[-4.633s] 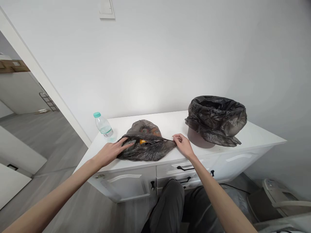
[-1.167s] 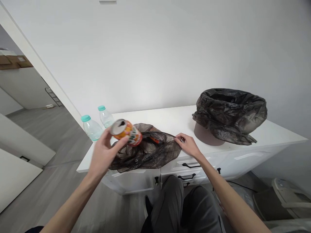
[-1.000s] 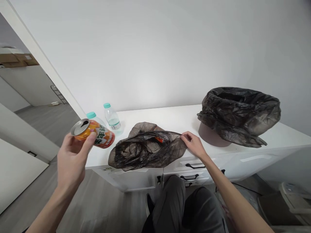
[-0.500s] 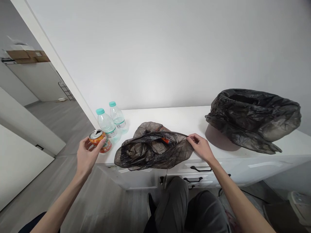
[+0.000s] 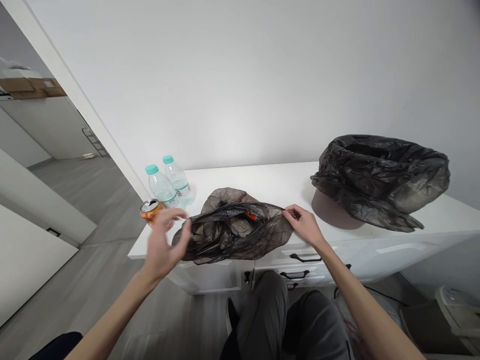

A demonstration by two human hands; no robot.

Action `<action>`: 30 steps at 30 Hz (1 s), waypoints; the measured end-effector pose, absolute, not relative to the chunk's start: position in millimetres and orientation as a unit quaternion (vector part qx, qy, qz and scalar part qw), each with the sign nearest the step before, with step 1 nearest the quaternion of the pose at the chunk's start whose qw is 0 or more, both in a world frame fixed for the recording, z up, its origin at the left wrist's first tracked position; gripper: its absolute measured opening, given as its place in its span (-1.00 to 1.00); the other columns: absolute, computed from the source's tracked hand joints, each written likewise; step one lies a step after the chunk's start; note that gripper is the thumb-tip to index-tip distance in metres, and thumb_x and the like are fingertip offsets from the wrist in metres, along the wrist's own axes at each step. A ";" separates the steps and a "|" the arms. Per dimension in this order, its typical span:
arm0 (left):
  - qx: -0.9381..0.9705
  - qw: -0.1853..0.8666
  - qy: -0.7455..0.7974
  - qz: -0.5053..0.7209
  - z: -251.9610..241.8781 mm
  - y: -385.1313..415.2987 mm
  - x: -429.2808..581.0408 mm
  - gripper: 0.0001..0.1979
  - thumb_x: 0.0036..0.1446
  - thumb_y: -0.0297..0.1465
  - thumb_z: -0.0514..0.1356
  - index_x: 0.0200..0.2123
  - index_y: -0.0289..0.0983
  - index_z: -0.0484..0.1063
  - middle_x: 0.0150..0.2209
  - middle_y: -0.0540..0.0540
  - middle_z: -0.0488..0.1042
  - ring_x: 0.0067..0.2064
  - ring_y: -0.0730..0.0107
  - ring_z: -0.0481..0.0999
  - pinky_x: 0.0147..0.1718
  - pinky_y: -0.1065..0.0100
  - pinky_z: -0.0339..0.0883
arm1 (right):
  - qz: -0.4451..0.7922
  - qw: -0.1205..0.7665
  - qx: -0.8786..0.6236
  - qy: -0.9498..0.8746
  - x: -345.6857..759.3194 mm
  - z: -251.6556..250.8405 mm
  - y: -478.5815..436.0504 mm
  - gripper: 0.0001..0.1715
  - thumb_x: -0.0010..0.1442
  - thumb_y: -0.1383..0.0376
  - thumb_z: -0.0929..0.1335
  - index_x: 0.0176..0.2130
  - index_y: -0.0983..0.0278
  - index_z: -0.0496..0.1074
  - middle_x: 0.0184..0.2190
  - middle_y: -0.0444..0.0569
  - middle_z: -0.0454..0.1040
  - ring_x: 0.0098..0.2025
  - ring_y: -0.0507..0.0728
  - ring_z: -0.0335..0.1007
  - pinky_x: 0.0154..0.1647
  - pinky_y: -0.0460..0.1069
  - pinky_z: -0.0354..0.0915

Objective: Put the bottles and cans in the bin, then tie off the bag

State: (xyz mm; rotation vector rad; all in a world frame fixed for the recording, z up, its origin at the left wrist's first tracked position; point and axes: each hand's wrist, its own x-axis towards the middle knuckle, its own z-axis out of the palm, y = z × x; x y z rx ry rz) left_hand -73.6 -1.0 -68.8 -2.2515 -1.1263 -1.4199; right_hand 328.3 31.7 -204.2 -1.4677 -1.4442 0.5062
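Here, a dark bag lies on the cabinet, the right hand pinching its edge; the left hand, fingers apart, partly hides the can near two bottles. Rightward stands a lined bin.

Black bag, orange can, teal bottle caps, white cabinet

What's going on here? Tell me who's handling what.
A person's right hand pinches the right end of a dark plastic bag lying on a white cabinet. The left hand, blurred, is open at the bag's left end; whether it touches is unclear. Behind that hand stand an opened orange drink can and two teal-capped plastic bottles. Farther right stands a black-lined bin.
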 end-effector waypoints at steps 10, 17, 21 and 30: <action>-0.952 0.054 -0.270 -0.133 -96.5 55.5 44.0 -0.43 0.28 -0.63 -0.01 0.33 -0.27 0.29 0.33 -0.30 0.34 0.37 0.03 0.30 0.31 -0.03 0.26 | 0.269 0.588 -0.554 -0.524 338.6 -212.8 40.7 -0.57 0.22 -0.11 0.45 -0.24 0.20 0.57 -0.27 0.01 0.64 -0.22 0.23 0.52 -0.10 0.08 0.36; -0.973 0.083 -0.209 -0.042 -90.8 107.3 76.7 -0.38 0.26 -0.49 0.22 0.37 -0.27 0.23 0.29 -0.33 0.34 0.29 -0.05 0.33 0.27 -0.01 0.22 | 0.284 0.622 -0.531 -0.501 339.5 -212.9 46.1 -0.49 0.22 -0.17 0.45 -0.23 0.22 0.55 -0.25 0.04 0.65 -0.15 0.24 0.55 -0.03 0.07 0.40; -0.970 0.044 -0.239 -0.018 -92.0 122.3 85.5 -0.34 0.11 -0.44 0.37 0.29 -0.27 0.32 0.20 -0.31 0.42 0.18 -0.08 0.45 0.18 0.02 0.28 | 0.284 0.627 -0.524 -0.501 337.5 -207.8 43.8 -0.47 0.22 -0.19 0.44 -0.24 0.22 0.55 -0.25 0.04 0.65 -0.13 0.23 0.56 0.00 0.07 0.41; -0.888 -0.223 -0.297 -0.270 -62.7 93.7 54.7 -0.27 0.15 -0.03 0.40 0.30 -0.16 0.36 0.23 -0.22 0.52 0.21 0.05 0.55 0.20 0.07 0.42 | 0.278 0.633 -0.528 -0.492 335.1 -196.6 38.0 -0.45 0.21 -0.22 0.42 -0.28 0.20 0.52 -0.23 0.07 0.66 -0.12 0.25 0.58 0.00 0.08 0.42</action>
